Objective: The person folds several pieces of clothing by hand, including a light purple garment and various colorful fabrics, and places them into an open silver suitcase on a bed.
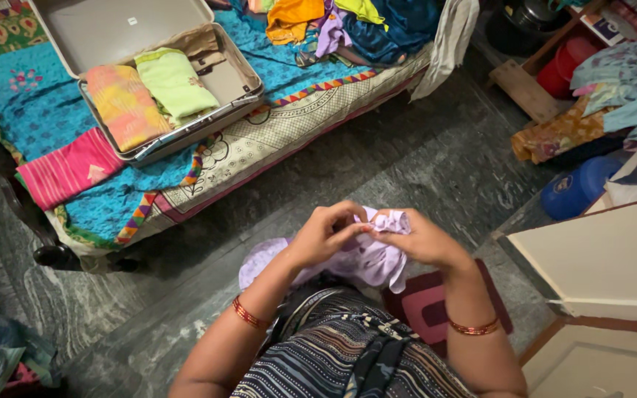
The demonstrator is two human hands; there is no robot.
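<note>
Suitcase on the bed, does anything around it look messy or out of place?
Inside the open suitcase the folded clothes lie neat. Beyond it, a loose heap of clothes sits crumpled on the bed, unfolded. Both hands hold a lilac garment.

Crumpled lilac garment (366, 258), bunched up above the lap.

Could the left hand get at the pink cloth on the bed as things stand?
Probably not without stepping closer. The left hand grips the lilac cloth together with the right hand, and open floor separates it from the pink cloth, which lies uncovered beside the suitcase.
</note>
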